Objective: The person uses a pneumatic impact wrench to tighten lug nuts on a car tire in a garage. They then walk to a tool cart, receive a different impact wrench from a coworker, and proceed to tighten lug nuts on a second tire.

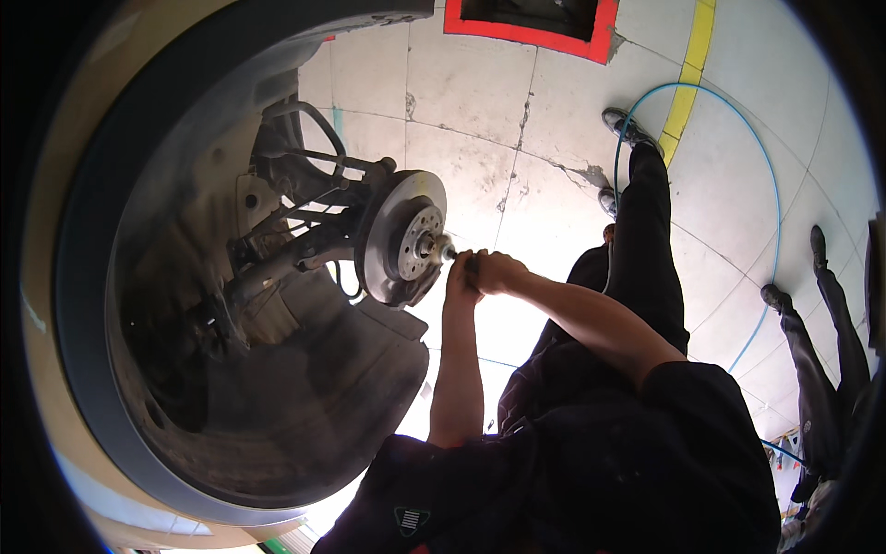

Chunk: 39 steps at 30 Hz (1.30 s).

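Note:
My left hand [462, 274] and my right hand [501, 271] are closed together around a small dark tool [472, 265], largely hidden by my fingers. They are just right of the hub of a bare brake disc [379, 244], where a silvery metal piece [448, 251] sticks out toward my hands. The disc's hub face [410, 231] has a ring of holes. Behind it, suspension arms and hoses [328, 162] run into the dark wheel well of a car.
The wheel arch [83, 258] curves around the left side. A blue hose [772, 166] loops over the tiled floor [461, 148], crossing a yellow line [699, 37]. A red-edged opening [604, 42] is at the top. Another person's legs [799, 360] are at the right.

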Motion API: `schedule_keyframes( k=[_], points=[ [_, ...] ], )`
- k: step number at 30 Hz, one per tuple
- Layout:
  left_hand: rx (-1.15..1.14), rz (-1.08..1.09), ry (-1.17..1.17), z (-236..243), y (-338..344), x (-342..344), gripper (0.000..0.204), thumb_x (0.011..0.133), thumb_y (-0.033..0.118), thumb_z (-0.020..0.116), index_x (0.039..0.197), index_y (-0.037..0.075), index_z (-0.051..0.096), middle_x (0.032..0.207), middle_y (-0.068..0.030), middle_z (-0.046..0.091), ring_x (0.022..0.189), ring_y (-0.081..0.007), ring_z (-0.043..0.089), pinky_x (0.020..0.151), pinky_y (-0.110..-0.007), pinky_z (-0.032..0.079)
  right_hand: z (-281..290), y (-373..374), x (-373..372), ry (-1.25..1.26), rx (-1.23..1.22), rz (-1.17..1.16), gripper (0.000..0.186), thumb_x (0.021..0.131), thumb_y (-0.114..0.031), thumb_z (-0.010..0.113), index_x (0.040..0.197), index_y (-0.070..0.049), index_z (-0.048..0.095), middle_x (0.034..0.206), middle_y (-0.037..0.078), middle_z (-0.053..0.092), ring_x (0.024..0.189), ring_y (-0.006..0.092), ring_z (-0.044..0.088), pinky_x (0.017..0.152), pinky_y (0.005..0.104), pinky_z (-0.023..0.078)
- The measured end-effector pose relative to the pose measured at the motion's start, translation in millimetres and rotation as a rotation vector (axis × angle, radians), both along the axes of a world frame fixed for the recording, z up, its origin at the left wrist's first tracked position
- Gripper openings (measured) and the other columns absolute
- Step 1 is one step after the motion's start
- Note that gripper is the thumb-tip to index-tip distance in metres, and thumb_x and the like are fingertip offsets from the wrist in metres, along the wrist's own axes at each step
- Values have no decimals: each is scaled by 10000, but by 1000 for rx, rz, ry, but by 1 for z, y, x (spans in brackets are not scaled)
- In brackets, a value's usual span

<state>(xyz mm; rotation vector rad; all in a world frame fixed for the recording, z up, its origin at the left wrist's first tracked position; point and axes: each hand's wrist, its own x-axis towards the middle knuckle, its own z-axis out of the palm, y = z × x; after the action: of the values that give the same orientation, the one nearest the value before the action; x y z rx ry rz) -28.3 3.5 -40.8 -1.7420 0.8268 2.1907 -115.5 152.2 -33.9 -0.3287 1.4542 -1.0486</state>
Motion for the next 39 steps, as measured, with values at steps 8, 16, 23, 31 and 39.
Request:
schedule_keyframes(
  k=[8,16,23,31,39],
  points=[
    [-63,33,100,22,13,19,198,915,195,546,905,7,608,886,-105,647,797,-212,621,720,-319,524,6,-4,13,46,-36,138,548,872,-477,496,1211,-47,494,1003,159,671,952,345,654,769,458,536],
    [-257,-2,142,44,22,25,234,924,227,560,946,0,611,889,-84,633,835,-172,605,740,-313,511,30,5,2,49,-98,157,517,875,-448,484,1212,-56,483,971,171,672,923,350,655,774,456,535],
    [-387,-36,121,65,37,5,223,921,236,571,966,20,602,904,-75,624,849,-163,598,772,-308,497,47,15,-13,86,-139,132,524,889,-445,453,1236,-52,444,904,205,672,863,384,659,758,475,529],
    [-464,-146,174,72,63,-56,165,892,63,566,754,112,489,705,11,490,628,-85,495,557,-243,430,31,22,-16,94,-157,-137,506,866,-368,522,1227,-30,417,878,256,658,840,433,639,732,490,512],
    [-358,-180,274,59,47,-52,67,894,108,575,841,88,540,798,-33,579,753,-119,582,666,-275,499,35,25,-27,90,-145,-117,557,871,-396,492,1288,-38,406,890,252,661,849,428,644,744,480,520]
  ],
)
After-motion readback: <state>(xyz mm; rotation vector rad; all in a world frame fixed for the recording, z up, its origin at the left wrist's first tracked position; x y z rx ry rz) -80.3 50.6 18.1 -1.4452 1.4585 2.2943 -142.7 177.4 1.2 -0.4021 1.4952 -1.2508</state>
